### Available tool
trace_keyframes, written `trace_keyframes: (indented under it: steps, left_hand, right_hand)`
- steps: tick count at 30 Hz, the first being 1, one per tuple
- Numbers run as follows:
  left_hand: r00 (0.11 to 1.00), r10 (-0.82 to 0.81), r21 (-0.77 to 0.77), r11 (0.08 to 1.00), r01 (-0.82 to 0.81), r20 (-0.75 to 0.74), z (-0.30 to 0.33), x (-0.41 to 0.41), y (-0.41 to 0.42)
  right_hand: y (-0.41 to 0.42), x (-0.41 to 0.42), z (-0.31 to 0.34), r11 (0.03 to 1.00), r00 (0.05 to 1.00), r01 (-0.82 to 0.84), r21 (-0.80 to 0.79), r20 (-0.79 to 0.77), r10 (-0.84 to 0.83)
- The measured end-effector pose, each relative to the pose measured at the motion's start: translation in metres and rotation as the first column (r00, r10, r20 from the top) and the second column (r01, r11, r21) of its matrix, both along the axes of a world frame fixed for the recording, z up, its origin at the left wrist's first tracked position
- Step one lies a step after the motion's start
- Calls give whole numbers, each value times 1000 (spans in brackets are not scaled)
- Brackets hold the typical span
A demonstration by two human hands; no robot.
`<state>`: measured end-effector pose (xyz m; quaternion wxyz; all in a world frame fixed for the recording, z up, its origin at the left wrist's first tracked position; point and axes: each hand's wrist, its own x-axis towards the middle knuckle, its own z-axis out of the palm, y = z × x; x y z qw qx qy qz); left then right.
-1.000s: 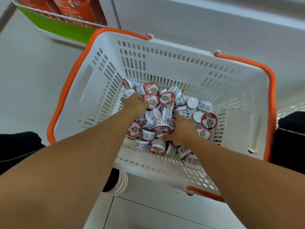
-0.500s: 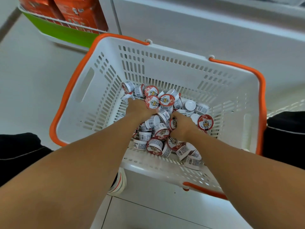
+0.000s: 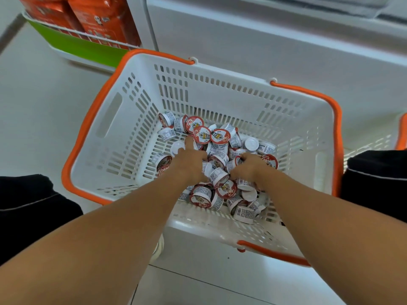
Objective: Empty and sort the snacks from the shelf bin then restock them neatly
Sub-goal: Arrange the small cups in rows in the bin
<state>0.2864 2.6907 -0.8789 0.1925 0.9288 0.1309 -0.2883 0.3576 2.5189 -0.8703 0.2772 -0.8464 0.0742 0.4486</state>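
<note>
Head view, from where I'm driving: nearest me, both bare forearms reach forward and down into a white slotted shopping basket (image 3: pixel 141 119) with orange handles, standing on the pale floor (image 3: pixel 39 111). Black-clad knees sit outside each arm, and a shoe edge (image 3: pixel 159 249) shows under the left forearm. My left hand (image 3: pixel 189 164) lies on the heap of small snack cups (image 3: pixel 220 168), forefinger stretched forward and touching a red-lidded cup, the other fingers curled down among the cups; I cannot tell whether they hold one. My right hand (image 3: pixel 251 168) is just beside it, fingers curled down into the pile around cups, a red lid showing at its far edge. Cups lie jumbled all round both hands: some lid-up, some on their sides showing white label walls, some bottom-up. More sit beyond the fingertips, toward the basket's far wall. Farther off, left of the left hand, orange packets (image 3: pixel 103 18) stand on a low shelf (image 3: pixel 72 47) with a green front. A grey unit (image 3: pixel 275 47) rises behind the basket.
</note>
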Motion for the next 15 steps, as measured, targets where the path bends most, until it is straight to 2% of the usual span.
trace_keyframes:
  steps: [3,5,7,9,10,11,15]
  left_hand:
    - [998,38,-26,999,-37,51,4,-2,6]
    - [979,188,-115,977,-179,75,12,-2,12]
    - [886,462,-265,860,-436,43,34,2,17]
    - [742,662,-437,639,-633,-107,66,9,22]
    - [708,685,-514,550,-658,-173,84,12,25]
    - [713,673,-559,520,-645,-197,105,15,28]
    - [740,666,-672,505,-542,-97,200,25,36]
  right_hand:
    - [-3,1,4,995,994,100,5,46,-100]
    - [-2,7,22,987,986,161,22,34,-162]
    - [3,17,54,990,990,137,36,35,-139]
    - [10,27,93,995,995,71,71,59,-75]
    - [14,30,114,992,995,50,113,75,-58]
    - [18,33,136,986,994,38,159,97,-54]
    - [26,31,232,972,958,-37,234,285,-32]
